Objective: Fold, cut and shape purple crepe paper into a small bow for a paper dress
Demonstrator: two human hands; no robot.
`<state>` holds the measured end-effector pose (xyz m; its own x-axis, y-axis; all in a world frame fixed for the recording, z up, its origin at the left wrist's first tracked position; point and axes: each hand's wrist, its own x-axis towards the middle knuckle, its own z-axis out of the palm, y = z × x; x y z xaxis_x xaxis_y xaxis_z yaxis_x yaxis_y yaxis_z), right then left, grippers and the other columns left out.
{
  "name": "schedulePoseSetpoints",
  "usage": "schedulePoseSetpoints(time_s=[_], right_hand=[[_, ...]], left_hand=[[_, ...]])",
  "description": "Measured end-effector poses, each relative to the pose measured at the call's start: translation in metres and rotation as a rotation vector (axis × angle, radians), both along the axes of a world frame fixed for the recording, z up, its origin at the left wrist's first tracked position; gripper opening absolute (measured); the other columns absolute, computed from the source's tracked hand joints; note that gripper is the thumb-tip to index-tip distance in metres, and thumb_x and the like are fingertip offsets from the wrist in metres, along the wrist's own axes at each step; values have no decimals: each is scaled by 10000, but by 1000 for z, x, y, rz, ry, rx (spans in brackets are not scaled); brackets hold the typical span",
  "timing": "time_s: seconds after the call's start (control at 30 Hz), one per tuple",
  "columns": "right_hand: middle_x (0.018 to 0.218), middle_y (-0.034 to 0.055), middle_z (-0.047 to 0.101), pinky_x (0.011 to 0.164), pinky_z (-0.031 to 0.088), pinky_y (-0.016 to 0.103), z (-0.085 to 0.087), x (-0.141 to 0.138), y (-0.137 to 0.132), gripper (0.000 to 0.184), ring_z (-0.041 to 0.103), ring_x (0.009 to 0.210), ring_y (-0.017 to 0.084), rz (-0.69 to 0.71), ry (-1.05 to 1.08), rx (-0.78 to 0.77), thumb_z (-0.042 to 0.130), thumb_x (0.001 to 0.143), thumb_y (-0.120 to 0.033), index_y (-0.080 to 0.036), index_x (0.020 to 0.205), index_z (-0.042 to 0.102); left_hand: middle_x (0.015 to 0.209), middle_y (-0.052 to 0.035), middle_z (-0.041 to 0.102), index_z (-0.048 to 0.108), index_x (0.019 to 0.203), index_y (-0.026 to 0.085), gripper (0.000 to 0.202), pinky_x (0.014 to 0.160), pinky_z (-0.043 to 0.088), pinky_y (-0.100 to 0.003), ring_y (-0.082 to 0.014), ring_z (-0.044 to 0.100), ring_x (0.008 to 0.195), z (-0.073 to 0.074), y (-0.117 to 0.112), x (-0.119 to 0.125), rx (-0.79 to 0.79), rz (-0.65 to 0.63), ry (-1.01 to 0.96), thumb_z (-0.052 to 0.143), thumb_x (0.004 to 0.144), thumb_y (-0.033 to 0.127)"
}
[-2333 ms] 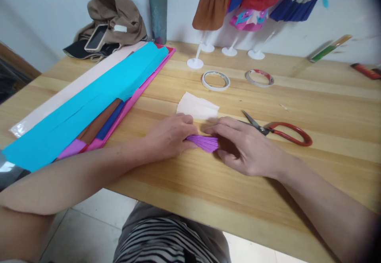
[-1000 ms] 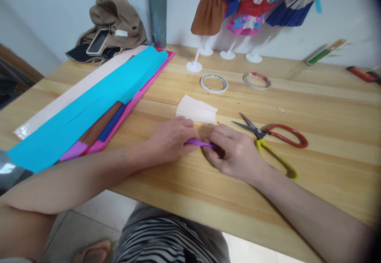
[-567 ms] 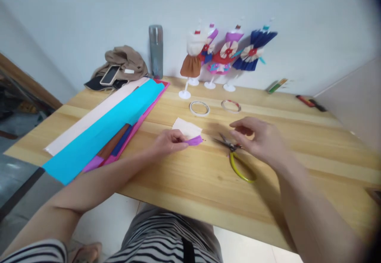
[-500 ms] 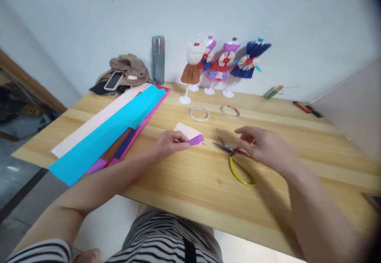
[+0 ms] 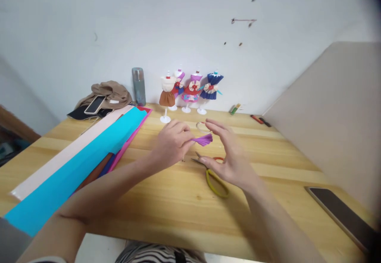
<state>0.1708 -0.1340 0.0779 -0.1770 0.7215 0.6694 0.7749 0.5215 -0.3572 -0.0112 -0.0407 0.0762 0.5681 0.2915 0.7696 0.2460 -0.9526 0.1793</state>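
My left hand (image 5: pixel 174 142) is raised over the table, fingers closed on a piece of purple crepe paper (image 5: pixel 204 140). The paper looks gathered at the pinch and fans out towards the right. To its right, my right hand (image 5: pixel 230 155) is open, thumb and fingers spread apart with nothing between them. Below that hand lie scissors (image 5: pixel 216 186) with one yellow handle and one red, blades slightly apart; the hand partly covers the red handle. Behind the hands, a tape ring (image 5: pixel 201 127) rests on the table, partly hidden by the right fingers.
Long paper strips, blue (image 5: pixel 74 165) and pale pink (image 5: pixel 59 159), lie on the left. Behind stand a bottle (image 5: pixel 138 88) and several small dress forms, one in navy (image 5: pixel 212 86). Brown cloth (image 5: pixel 114 92) and a phone (image 5: pixel 95 105) sit back left; a dark flat device (image 5: pixel 339 211) lies right.
My left hand has lifted the purple paper, which now looks bunched. My right hand has moved from beside the scissors towards the paper. The view has tilted up and turned right.
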Motion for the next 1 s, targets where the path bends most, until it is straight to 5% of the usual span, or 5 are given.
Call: schedulePoseSetpoints(time_s=[0.13, 0.27, 0.73, 1.0], right_hand=[[1070, 118, 633, 829, 527, 442, 15, 0, 20, 365, 627, 968, 267, -11, -71, 67, 667, 833, -266, -207, 1168, 535], [775, 17, 630, 641, 491, 328, 18, 6, 27, 101, 603, 693, 186, 0, -48, 45, 618, 845, -209, -226, 930, 567], [628, -8, 591, 597, 438, 314, 18, 10, 41, 125, 520, 567, 152, 48, 43, -1, 579, 856, -198, -225, 734, 573], [641, -2, 617, 568, 445, 303, 12, 16, 43, 106, 546, 580, 151, 43, 82, -84, 573, 834, -177, -218, 742, 604]], left_hand=[[790, -45, 645, 670, 775, 152, 149, 749, 456, -307, -168, 528, 786, 10, 4, 14, 4, -24, 4, 584, 896, 158], [741, -31, 631, 668, 766, 155, 145, 695, 437, -288, -161, 535, 753, 18, 8, 19, -24, -24, 20, 595, 891, 167], [735, -9, 684, 677, 794, 166, 120, 656, 378, -286, -157, 568, 717, 22, 22, 14, -91, 19, 243, 637, 890, 223], [684, 19, 643, 634, 735, 165, 148, 610, 363, -249, -118, 527, 649, 23, 26, 13, -254, -92, 254, 690, 844, 248]])
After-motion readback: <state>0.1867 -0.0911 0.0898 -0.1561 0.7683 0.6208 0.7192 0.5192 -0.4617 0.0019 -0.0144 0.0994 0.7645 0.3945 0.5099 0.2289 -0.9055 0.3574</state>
